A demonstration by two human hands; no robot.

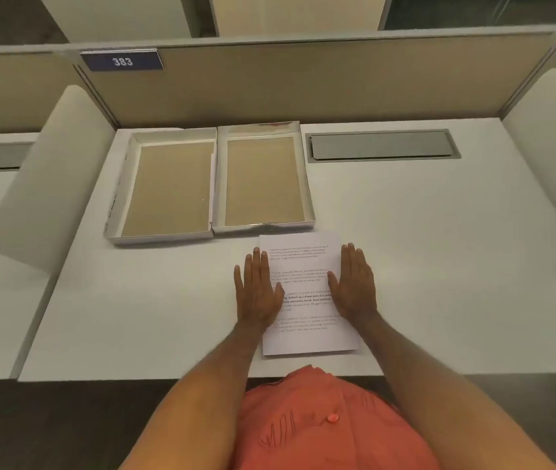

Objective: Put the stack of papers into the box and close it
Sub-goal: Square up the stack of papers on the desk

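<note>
A stack of white printed papers (305, 293) lies flat on the white desk near its front edge. My left hand (257, 290) rests flat, fingers together, on the stack's left edge. My right hand (354, 284) lies flat on its right edge. Neither hand grips anything. Just beyond the papers sit two shallow white trays side by side, both with brown insides and nothing in them: one box half (263, 225) directly behind the stack, the other half (124, 184) to its left. Which one is the lid I cannot tell.
A grey cable hatch (382, 145) is set into the desk at the back right. Beige partition walls (270, 83) close off the back and sides, with a blue "383" sign (122, 61). The desk's front edge runs just below the papers.
</note>
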